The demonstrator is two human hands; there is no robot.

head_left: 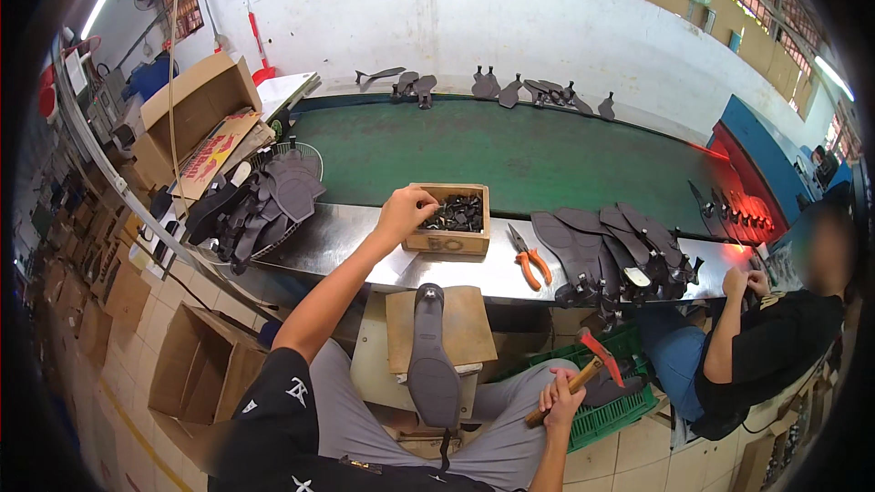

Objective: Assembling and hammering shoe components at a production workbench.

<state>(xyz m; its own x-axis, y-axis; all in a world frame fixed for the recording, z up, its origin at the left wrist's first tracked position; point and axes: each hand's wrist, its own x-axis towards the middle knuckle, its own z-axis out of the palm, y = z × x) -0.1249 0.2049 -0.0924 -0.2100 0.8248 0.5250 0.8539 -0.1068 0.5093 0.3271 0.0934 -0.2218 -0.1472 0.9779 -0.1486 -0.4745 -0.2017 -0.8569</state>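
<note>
My left hand (407,214) is over the left rim of a small wooden box (445,242), its fingers pinched together. Whatever they may hold cannot be made out. Small black pieces (462,212) fill the box. Near my right thigh, my right hand (561,398) is wrapped round the wooden handle of a hammer (588,372) with a red head. Between my legs, a dark grey shoe sole (433,366) with a heel lies lengthwise on a brown board (470,321). Orange-handled pliers (529,261) rest on the metal bench to the right of the box.
Dark soles are heaped in a basket (273,200) at the left and piled (615,246) on the bench's right part. A green conveyor belt (474,146) runs behind. Another person (766,337) sits at the right, above a green crate (602,424). Cardboard boxes (196,374) stand left.
</note>
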